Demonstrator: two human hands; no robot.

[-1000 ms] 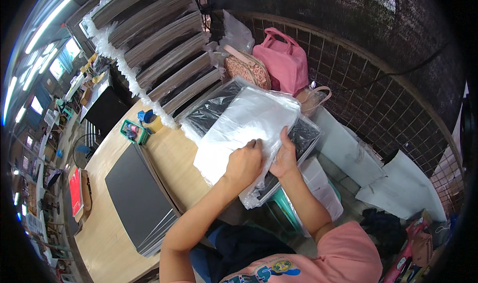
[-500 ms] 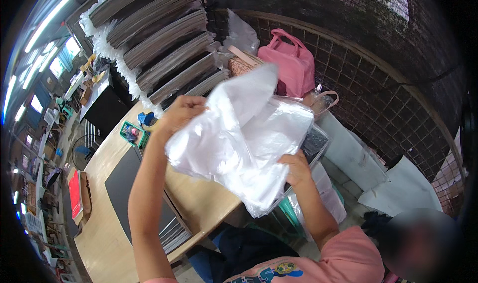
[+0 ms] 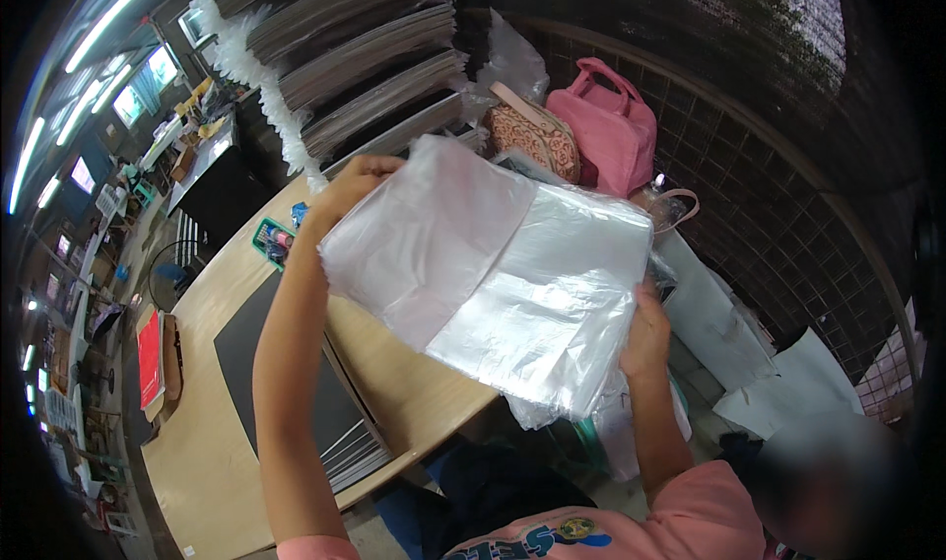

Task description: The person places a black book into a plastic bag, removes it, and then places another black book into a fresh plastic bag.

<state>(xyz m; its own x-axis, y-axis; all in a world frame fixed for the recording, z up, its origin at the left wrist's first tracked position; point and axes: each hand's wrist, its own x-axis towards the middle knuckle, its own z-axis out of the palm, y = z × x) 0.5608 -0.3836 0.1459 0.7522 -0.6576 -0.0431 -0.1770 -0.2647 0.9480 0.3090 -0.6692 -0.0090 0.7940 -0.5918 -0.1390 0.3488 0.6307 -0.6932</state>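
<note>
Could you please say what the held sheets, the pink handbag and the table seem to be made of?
Held sheets: apparently glossy plastic film, given bright highlights and creases. Pink handbag: matte, probably fabric or soft imitation leather; it shines little. Table: smooth wood or laminate; pale tan with slight sheen.

The plastic sheeting (image 3: 493, 274) has spread out flatter

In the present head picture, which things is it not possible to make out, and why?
All in the head view:
Right hand: most fingers hidden by the plastic sheets.
Directly beneath the plastic sheets: covered by them.
Dark boards: partly hidden behind the left forearm.
Tall stack: top cut off by the upper edge.
Items in the green basket: too small to identify.
Lower right: concealed by a blurred patch.
</note>
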